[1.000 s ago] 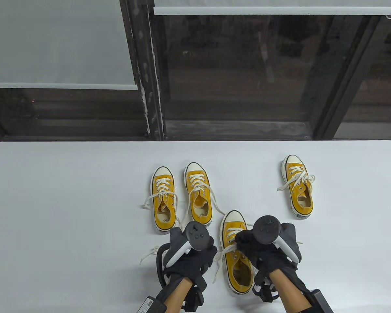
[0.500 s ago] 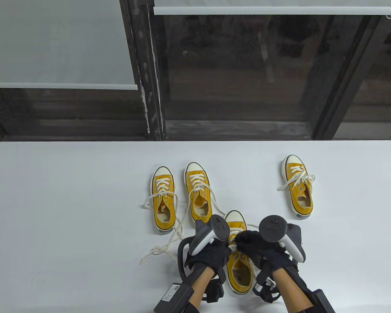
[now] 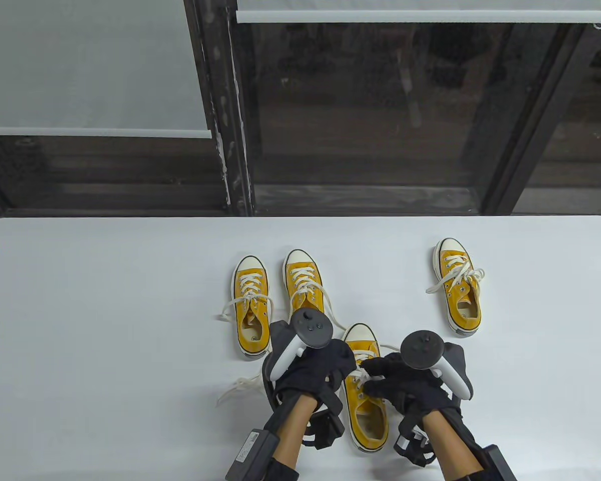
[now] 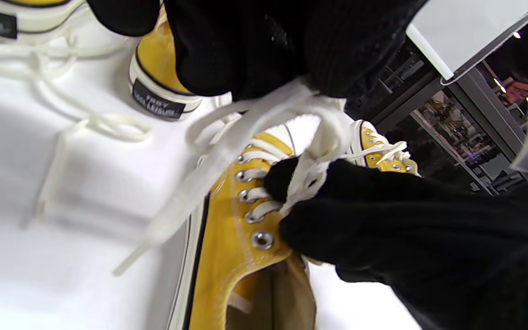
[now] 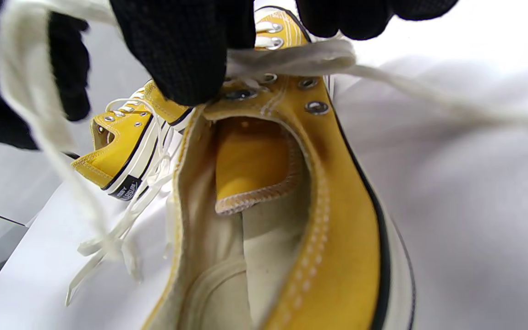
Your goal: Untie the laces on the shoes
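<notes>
White tabletop (image 3: 105,310) is carrying four yellow sneakers; the nearest sneaker (image 3: 366,401) is lying directly under both sets of fingers. Left hand (image 3: 313,373) is pinching its white lace (image 4: 264,114) above the eyelets, and right hand (image 3: 405,386) is pinching the same lace beside them.

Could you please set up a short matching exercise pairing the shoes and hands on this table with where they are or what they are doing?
1. near shoe
2. far right shoe
3. left hand
4. far left shoe

A. stands alone, bow tied
B. pinches a lace
C. between both hands
D. beside another shoe, laces loose

Pairs: 1-C, 2-A, 3-B, 4-D
</notes>
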### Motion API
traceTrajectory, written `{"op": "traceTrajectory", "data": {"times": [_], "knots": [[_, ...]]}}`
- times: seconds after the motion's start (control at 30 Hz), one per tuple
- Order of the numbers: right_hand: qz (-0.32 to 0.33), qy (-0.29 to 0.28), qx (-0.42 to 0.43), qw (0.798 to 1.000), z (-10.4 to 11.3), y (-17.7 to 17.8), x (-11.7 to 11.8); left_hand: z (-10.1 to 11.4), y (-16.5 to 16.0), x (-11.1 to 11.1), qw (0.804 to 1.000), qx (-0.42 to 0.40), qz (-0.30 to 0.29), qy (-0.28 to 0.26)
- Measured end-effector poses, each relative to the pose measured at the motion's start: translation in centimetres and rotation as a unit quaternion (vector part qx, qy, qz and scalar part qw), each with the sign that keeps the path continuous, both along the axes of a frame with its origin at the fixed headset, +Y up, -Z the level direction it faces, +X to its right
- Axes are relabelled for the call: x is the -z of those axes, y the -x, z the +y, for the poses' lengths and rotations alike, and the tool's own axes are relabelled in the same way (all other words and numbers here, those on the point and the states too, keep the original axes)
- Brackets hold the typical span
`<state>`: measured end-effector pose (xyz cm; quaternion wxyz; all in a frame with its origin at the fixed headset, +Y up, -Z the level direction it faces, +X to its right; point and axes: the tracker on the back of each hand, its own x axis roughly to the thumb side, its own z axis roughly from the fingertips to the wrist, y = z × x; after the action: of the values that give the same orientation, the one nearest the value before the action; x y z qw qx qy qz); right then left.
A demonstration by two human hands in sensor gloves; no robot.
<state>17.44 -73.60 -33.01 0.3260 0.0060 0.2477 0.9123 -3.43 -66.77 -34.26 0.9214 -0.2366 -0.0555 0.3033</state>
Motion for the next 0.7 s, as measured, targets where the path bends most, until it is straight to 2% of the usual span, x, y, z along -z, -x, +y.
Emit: {"op": "traceTrajectory", "data": {"times": [0.1, 0.17, 0.3, 0.47, 0.7], "knots": [[0.002, -0.017, -0.025, 1.0, 0.1, 0.3, -0.2, 1.0, 0.2, 0.1, 1.0, -0.01, 0.01, -0.015], [0.003, -0.017, -0.026, 1.0, 0.1, 0.4, -0.2, 1.2, 0.2, 0.2, 1.0, 0.004, -0.016, 0.008], [0.003, -0.015, -0.03, 0.999, 0.1, 0.3, -0.2, 1.3, 0.5, 0.4, 1.0, -0.018, 0.013, -0.008], [0.004, -0.01, -0.032, 0.999, 0.0, 0.3, -0.2, 2.6, 1.3, 0.6, 0.996, -0.087, 0.027, -0.01], [0.003, -0.004, -0.031, 1.0, 0.0, 0.2, -0.2, 6.6, 3.6, 0.5, 0.973, -0.221, 0.048, -0.047]]}}
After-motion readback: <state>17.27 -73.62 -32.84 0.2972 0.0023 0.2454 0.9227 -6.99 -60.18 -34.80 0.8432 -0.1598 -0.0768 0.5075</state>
